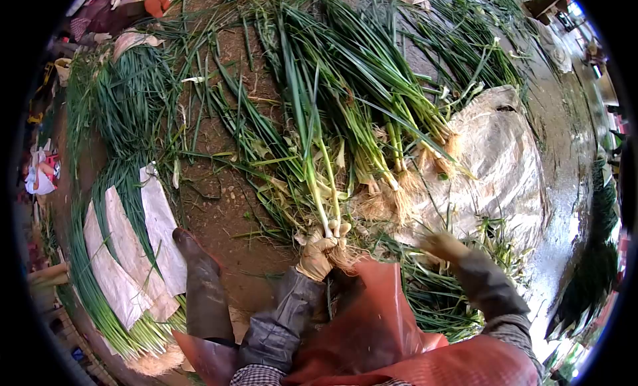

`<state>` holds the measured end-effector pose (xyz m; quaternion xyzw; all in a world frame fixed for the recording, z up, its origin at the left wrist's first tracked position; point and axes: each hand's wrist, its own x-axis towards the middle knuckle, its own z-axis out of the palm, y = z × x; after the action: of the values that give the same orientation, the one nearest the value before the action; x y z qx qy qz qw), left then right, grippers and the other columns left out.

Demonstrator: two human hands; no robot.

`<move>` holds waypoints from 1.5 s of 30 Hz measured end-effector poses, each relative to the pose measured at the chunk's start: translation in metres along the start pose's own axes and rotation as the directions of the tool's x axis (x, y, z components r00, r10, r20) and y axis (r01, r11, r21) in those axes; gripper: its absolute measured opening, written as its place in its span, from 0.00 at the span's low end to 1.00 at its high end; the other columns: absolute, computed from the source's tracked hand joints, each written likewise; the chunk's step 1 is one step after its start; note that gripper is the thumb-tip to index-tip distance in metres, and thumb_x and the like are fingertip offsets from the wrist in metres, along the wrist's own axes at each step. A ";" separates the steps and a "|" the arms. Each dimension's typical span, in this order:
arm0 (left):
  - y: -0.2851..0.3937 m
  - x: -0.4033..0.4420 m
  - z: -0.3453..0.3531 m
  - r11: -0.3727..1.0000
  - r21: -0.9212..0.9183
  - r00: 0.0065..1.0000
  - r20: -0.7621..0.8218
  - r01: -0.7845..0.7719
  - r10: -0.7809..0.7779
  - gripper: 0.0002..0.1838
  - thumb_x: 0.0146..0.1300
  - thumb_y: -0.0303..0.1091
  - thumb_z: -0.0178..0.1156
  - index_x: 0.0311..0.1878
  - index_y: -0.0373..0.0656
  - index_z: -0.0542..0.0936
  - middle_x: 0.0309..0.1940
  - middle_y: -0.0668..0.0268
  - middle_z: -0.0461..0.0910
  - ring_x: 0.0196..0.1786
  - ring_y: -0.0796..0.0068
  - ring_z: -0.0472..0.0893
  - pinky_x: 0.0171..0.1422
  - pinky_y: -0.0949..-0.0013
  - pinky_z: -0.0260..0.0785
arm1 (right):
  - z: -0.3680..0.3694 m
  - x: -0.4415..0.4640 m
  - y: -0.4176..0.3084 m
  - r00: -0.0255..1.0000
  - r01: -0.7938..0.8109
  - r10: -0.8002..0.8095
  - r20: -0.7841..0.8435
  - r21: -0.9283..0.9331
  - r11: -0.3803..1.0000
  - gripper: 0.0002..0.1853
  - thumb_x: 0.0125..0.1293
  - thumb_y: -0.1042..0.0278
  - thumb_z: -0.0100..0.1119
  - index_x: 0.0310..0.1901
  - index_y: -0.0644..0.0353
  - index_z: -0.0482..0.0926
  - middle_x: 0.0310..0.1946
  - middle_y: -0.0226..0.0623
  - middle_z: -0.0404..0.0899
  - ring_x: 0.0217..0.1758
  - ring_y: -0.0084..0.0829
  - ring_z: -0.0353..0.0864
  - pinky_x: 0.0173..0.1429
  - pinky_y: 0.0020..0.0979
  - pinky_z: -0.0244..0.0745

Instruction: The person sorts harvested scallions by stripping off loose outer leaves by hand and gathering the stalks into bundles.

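Observation:
My left hand [315, 258], in a tan glove, is closed around the lower stalks of a few green onions [314, 190]. Their white bases and stringy roots stick out beside my fingers, and the long green leaves point away from me. My right hand [444, 246], gloved too, is smeared by motion to the right of the held stalks, above loose leaves, and its fingers cannot be made out. Beyond both hands lies a pile of green onions [359, 74], its pale roots towards the crumpled plastic sheet [498, 147].
On the left, bundled green onions [133, 100] lie with pale wrapping strips [163, 230] across the nearer bundle. My boot [203, 286] stands beside them. Trimmed leaves [432, 286] litter the ground by my red apron [359, 326]. Another person [109, 17] is at the upper left.

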<state>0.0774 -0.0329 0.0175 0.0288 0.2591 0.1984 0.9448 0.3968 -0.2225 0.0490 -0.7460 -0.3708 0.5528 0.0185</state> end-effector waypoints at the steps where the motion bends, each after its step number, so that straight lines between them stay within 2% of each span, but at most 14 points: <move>1: -0.006 0.003 0.006 0.999 -0.029 0.999 0.026 0.024 -0.023 0.20 0.53 0.20 0.52 0.52 0.36 0.73 0.47 0.57 0.76 0.47 0.67 0.77 0.49 0.69 0.75 | -0.004 0.013 -0.052 0.995 0.101 -0.092 -0.043 0.400 0.911 0.21 0.68 0.59 0.52 0.60 0.56 0.71 0.48 0.42 0.77 0.51 0.34 0.77 0.50 0.34 0.76; 5: -0.008 0.006 -0.003 0.986 -0.017 0.948 0.276 0.169 -0.158 0.20 0.53 0.25 0.53 0.50 0.46 0.67 0.41 0.67 0.71 0.33 0.76 0.72 0.34 0.72 0.68 | 0.037 0.103 -0.179 0.880 0.436 -0.472 -0.059 0.498 0.750 0.23 0.67 0.54 0.55 0.58 0.60 0.73 0.46 0.41 0.78 0.42 0.31 0.76 0.47 0.31 0.74; 6: -0.003 -0.007 0.016 0.988 0.147 0.997 -0.068 0.054 -0.044 0.20 0.53 0.23 0.52 0.51 0.45 0.67 0.42 0.67 0.71 0.33 0.74 0.74 0.31 0.73 0.69 | 0.053 0.129 -0.186 0.877 0.450 -0.477 -0.061 0.450 0.771 0.23 0.66 0.52 0.55 0.56 0.60 0.75 0.44 0.41 0.78 0.39 0.30 0.77 0.45 0.31 0.74; 13: -0.002 -0.002 0.015 0.976 0.173 0.986 -0.079 -0.134 0.150 0.21 0.51 0.17 0.55 0.49 0.44 0.70 0.57 0.56 0.72 0.61 0.61 0.72 0.63 0.53 0.69 | 0.000 0.106 -0.169 0.919 0.382 -0.300 -0.257 0.384 0.841 0.21 0.72 0.53 0.45 0.47 0.65 0.77 0.34 0.40 0.78 0.36 0.30 0.77 0.42 0.35 0.74; 15: -0.013 0.010 0.013 0.921 0.385 0.969 -0.207 -0.049 0.138 0.15 0.53 0.16 0.55 0.43 0.41 0.69 0.31 0.67 0.71 0.23 0.81 0.67 0.25 0.77 0.65 | 0.021 0.100 -0.181 0.916 0.402 -0.338 -0.217 0.495 0.770 0.23 0.70 0.48 0.49 0.44 0.63 0.78 0.29 0.39 0.76 0.32 0.31 0.75 0.38 0.36 0.72; 23: -0.033 0.006 0.024 0.877 0.476 0.932 -0.278 -0.074 0.230 0.10 0.62 0.24 0.53 0.47 0.39 0.69 0.33 0.66 0.72 0.34 0.74 0.75 0.38 0.72 0.72 | 0.044 0.100 -0.158 0.779 0.401 -0.467 -0.419 -0.238 0.884 0.14 0.68 0.53 0.51 0.35 0.55 0.77 0.24 0.40 0.76 0.26 0.42 0.77 0.29 0.37 0.73; 24: -0.035 0.007 0.015 0.909 0.409 0.940 -0.273 -0.079 0.205 0.08 0.62 0.22 0.54 0.45 0.40 0.70 0.32 0.67 0.71 0.35 0.76 0.74 0.39 0.74 0.72 | 0.061 0.115 -0.139 0.543 0.507 -0.640 -0.543 -0.395 0.766 0.15 0.67 0.53 0.52 0.32 0.57 0.76 0.21 0.41 0.74 0.24 0.43 0.75 0.27 0.39 0.71; 25: -0.032 0.009 0.037 0.935 0.341 0.913 -0.345 -0.095 0.219 0.08 0.62 0.21 0.54 0.43 0.41 0.70 0.32 0.68 0.71 0.36 0.78 0.74 0.41 0.75 0.72 | 0.049 0.092 -0.156 0.733 0.367 -0.532 -0.424 -0.411 0.834 0.14 0.67 0.55 0.54 0.32 0.59 0.75 0.19 0.41 0.71 0.23 0.41 0.74 0.27 0.38 0.70; 27: -0.035 0.013 -0.003 0.896 0.435 0.898 -0.356 -0.086 0.259 0.09 0.60 0.22 0.54 0.44 0.39 0.69 0.36 0.62 0.78 0.39 0.73 0.79 0.44 0.72 0.76 | 0.053 0.071 -0.150 0.686 0.593 -0.624 -0.374 -0.208 0.778 0.17 0.70 0.54 0.50 0.29 0.55 0.80 0.23 0.41 0.77 0.20 0.37 0.74 0.25 0.36 0.69; 29: -0.023 0.007 0.022 0.967 0.215 0.938 -0.285 -0.136 0.196 0.08 0.60 0.21 0.54 0.43 0.37 0.69 0.41 0.57 0.79 0.44 0.70 0.80 0.49 0.69 0.78 | 0.029 0.019 -0.175 0.965 0.261 -0.229 -0.128 0.555 0.790 0.17 0.71 0.55 0.50 0.33 0.58 0.81 0.28 0.34 0.81 0.20 0.27 0.74 0.25 0.29 0.70; 33: -0.015 0.002 0.021 0.998 0.023 0.981 -0.182 -0.062 0.065 0.09 0.61 0.22 0.50 0.45 0.38 0.70 0.42 0.52 0.79 0.44 0.59 0.81 0.47 0.57 0.78 | 0.019 0.039 -0.169 0.981 0.193 -0.151 -0.121 0.703 0.685 0.16 0.70 0.58 0.52 0.42 0.63 0.80 0.35 0.37 0.81 0.24 0.20 0.73 0.30 0.19 0.72; 37: -0.026 0.003 0.033 0.996 0.048 0.972 -0.221 -0.072 0.081 0.14 0.61 0.23 0.49 0.50 0.36 0.71 0.40 0.54 0.79 0.43 0.61 0.81 0.45 0.60 0.78 | 0.043 0.079 -0.187 0.928 0.250 -0.364 0.074 0.600 0.760 0.15 0.69 0.56 0.55 0.41 0.60 0.81 0.29 0.31 0.82 0.26 0.25 0.77 0.31 0.32 0.73; 39: -0.023 0.001 0.020 0.997 0.060 0.973 -0.223 -0.043 0.055 0.13 0.62 0.24 0.49 0.50 0.37 0.71 0.38 0.55 0.79 0.40 0.62 0.81 0.41 0.61 0.78 | 0.057 0.086 -0.191 0.717 0.668 -0.625 -0.308 0.049 0.742 0.13 0.67 0.57 0.56 0.34 0.59 0.81 0.25 0.37 0.80 0.26 0.33 0.79 0.31 0.38 0.73; 45: -0.028 0.005 0.014 0.994 0.076 0.971 -0.233 0.078 -0.059 0.15 0.66 0.29 0.52 0.54 0.38 0.68 0.29 0.57 0.80 0.23 0.80 0.73 0.21 0.78 0.64 | 0.051 0.062 -0.144 0.688 0.545 -0.610 -0.393 -0.274 0.792 0.10 0.61 0.61 0.59 0.30 0.59 0.80 0.24 0.43 0.78 0.28 0.44 0.78 0.32 0.41 0.72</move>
<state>0.0987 -0.0563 0.0226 0.0365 0.3761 0.1565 0.9125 0.2847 -0.1026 0.0420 -0.6994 -0.6080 0.2979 0.2290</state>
